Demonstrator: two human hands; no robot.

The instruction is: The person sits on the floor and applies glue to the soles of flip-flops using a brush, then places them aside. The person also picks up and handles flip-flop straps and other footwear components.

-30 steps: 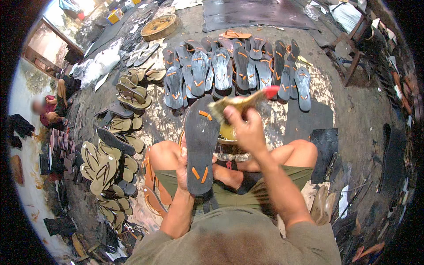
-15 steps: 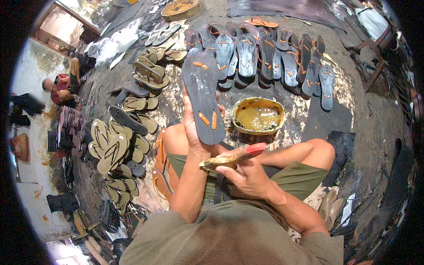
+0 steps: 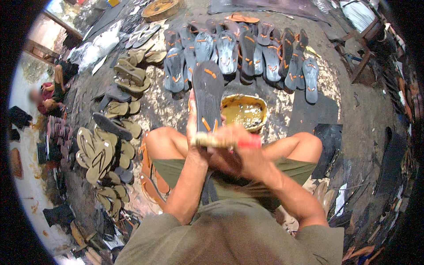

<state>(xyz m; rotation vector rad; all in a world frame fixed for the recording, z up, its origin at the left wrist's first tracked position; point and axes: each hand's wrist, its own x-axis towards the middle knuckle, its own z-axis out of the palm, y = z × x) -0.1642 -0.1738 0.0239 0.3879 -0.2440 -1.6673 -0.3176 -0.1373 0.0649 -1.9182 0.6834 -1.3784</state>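
Note:
My left hand (image 3: 192,128) grips a dark sandal sole (image 3: 207,95) from below and holds it upright in front of me. Short orange strap ends poke through the sole near its toe and heel. My right hand (image 3: 249,152), smeared by motion, is closed around a red-handled brush (image 3: 204,140). Its pale yellowish head lies across the heel end of the sole; whether it touches is blurred. Just beyond my right hand stands an oval tub (image 3: 265,110) of yellow-brown, glue-like liquid.
Several dark soles with orange strap ends (image 3: 227,51) lie in rows ahead. Beige flip-flops (image 3: 98,152) are heaped at left, and brown sandals (image 3: 152,187) lie by my knee. Black sheets (image 3: 327,148) lie at right. Another person (image 3: 48,99) sits far left.
My right hand has swung the brush up onto the heel end of the sole. The sole has tilted and come slightly nearer. The whole view has shifted a little.

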